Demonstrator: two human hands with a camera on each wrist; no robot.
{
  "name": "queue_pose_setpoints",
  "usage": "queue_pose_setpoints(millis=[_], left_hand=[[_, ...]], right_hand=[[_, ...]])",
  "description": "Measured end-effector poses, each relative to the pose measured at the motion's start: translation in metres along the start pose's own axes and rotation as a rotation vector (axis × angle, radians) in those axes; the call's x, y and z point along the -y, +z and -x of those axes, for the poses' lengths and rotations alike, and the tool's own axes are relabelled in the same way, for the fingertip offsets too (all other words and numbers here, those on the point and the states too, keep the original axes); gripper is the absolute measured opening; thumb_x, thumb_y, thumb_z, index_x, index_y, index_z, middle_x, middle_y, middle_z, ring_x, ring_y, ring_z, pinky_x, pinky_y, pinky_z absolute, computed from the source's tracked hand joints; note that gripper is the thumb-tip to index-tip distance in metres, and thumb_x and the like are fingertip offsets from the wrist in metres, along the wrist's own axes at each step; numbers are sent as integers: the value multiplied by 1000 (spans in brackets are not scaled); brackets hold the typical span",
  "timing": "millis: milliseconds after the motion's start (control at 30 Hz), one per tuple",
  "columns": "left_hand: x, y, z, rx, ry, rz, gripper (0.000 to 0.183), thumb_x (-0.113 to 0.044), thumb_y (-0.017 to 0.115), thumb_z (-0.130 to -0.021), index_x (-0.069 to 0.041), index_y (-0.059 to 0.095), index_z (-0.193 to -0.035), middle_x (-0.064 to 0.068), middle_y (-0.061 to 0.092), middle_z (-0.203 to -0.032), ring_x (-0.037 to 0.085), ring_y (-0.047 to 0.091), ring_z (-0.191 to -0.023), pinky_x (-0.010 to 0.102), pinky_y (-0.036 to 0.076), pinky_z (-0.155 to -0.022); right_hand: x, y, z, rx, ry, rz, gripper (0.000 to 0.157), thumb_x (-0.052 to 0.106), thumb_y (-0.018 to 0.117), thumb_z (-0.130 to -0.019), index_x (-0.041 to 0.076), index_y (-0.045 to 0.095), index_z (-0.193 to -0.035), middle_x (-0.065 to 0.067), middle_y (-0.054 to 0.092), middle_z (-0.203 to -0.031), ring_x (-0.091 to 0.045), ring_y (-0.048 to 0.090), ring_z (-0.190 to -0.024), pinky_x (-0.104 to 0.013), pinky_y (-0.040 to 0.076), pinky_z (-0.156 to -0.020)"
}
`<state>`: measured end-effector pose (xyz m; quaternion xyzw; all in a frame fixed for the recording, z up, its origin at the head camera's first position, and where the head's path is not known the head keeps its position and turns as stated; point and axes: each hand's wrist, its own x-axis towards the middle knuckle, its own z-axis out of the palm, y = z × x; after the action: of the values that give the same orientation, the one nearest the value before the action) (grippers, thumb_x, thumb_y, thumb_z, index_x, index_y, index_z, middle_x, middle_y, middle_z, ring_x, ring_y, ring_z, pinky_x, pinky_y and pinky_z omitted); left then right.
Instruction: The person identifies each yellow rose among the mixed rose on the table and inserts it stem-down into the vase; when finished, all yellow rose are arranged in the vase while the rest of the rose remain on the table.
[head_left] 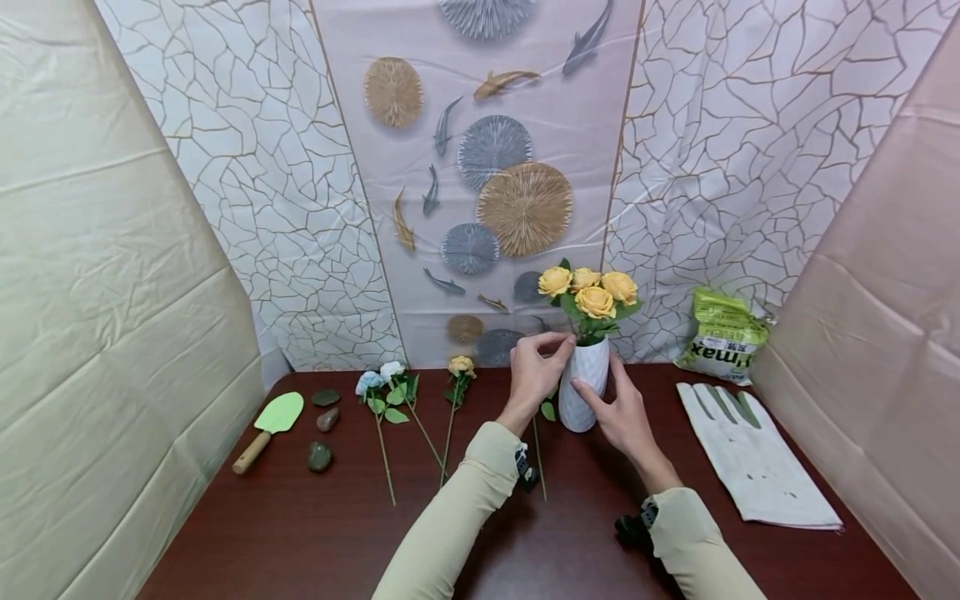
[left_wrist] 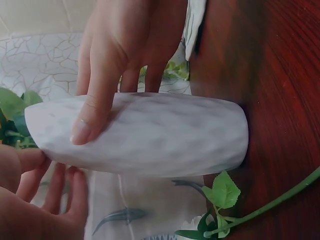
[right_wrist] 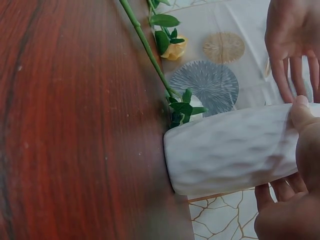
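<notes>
A white dimpled vase (head_left: 582, 387) stands upright on the table, with several yellow roses (head_left: 596, 302) in its mouth. My right hand (head_left: 624, 414) grips its side, the thumb across the front and the fingers behind, as the left wrist view also shows. On the other side, my left hand (head_left: 534, 369) is at the rim, thumb and index fingertips together on its edge, the other fingers loosely extended. In the left wrist view green leaves (left_wrist: 14, 112) show at the mouth. A stem with leaves (head_left: 539, 450) lies just left of the vase, its white bloom (right_wrist: 194, 105) partly hidden.
To the left lie a yellow rose (head_left: 461, 367), a white flower (head_left: 391, 371), a blue flower (head_left: 369, 383), several stones (head_left: 319, 456) and a green trowel (head_left: 280, 412). To the right are white gloves (head_left: 757, 467) and a green bag (head_left: 723, 337) by the wall.
</notes>
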<state>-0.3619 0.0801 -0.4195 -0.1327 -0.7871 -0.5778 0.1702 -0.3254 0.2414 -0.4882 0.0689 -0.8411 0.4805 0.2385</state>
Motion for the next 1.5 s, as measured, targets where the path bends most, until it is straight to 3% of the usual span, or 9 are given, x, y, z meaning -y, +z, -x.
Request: queue_pose_setpoints(millis=[200, 367, 500, 600, 767, 967, 1167, 1400, 1500], left_hand=[[4, -4, 2, 74, -43, 4, 21, -47, 71, -92, -36, 79, -107, -18, 75, -108, 5, 66, -111, 33, 57, -91], [10, -14, 7, 113, 1, 10, 24, -45, 70, -93, -32, 78, -112, -15, 74, -114, 7, 68, -108, 32, 59, -85], [24, -33, 10, 100, 48, 4, 23, -38, 72, -94, -29, 77, -114, -11, 76, -113, 13, 71, -104, 32, 60, -84], [41, -56, 9, 42, 44, -32, 21, -32, 74, -93, -27, 76, -113, -6, 77, -111, 20, 71, -107, 38, 59, -90], [77, -100, 8, -44, -66, -152, 24, -31, 75, -93, -22, 76, -114, 1, 77, -111, 28, 71, -109, 46, 57, -93], [106, -139, 15, -24, -246, -211, 29, -27, 73, -94, -12, 73, -119, 5, 77, -108, 24, 72, -101, 41, 60, -87], [121, -150, 23, 57, -389, -212, 32, -20, 71, -95, -7, 69, -124, 7, 74, -113, 24, 70, -103, 40, 59, -86], [122, -154, 28, 157, -445, -285, 28, -15, 76, -91, -8, 72, -117, 6, 75, -103, 22, 71, -93, 38, 59, -78], [121, -153, 30, 191, -468, -261, 27, -11, 75, -90, -5, 72, -116, 8, 75, -97, 24, 70, -88, 34, 58, -72]], right_hand=[[-1, 0, 1, 8, 6, 0, 77, 51, 70, -91, 35, 31, -156, -4, 43, -157, -26, 42, -143, -55, 36, -115], [0, 1, 1, 2, 1, -14, 76, 49, 71, -91, 34, 33, -155, -5, 46, -155, -25, 44, -141, -54, 36, -115], [-1, 4, 1, 4, -10, -14, 76, 47, 72, -91, 30, 34, -156, -8, 47, -154, -28, 45, -141, -56, 37, -114], [-1, 4, 1, -1, -9, -11, 77, 47, 72, -91, 28, 34, -156, -8, 46, -154, -29, 44, -142, -56, 36, -115], [-1, 3, 1, -7, -8, -7, 79, 47, 73, -91, 28, 33, -157, -8, 45, -156, -28, 42, -144, -56, 36, -115], [0, 1, 0, -4, 0, -21, 78, 49, 72, -90, 32, 34, -155, -5, 46, -155, -25, 42, -143, -54, 36, -116], [0, 1, 0, -9, -7, -12, 78, 50, 72, -90, 33, 32, -156, -5, 45, -155, -26, 43, -143, -54, 37, -115], [-2, 3, -1, -2, -27, -4, 73, 50, 70, -92, 34, 34, -154, -4, 48, -152, -25, 47, -139, -54, 40, -112], [-2, 2, -1, -2, -29, -1, 74, 49, 70, -92, 33, 34, -155, -5, 47, -153, -27, 46, -140, -55, 39, -112]])
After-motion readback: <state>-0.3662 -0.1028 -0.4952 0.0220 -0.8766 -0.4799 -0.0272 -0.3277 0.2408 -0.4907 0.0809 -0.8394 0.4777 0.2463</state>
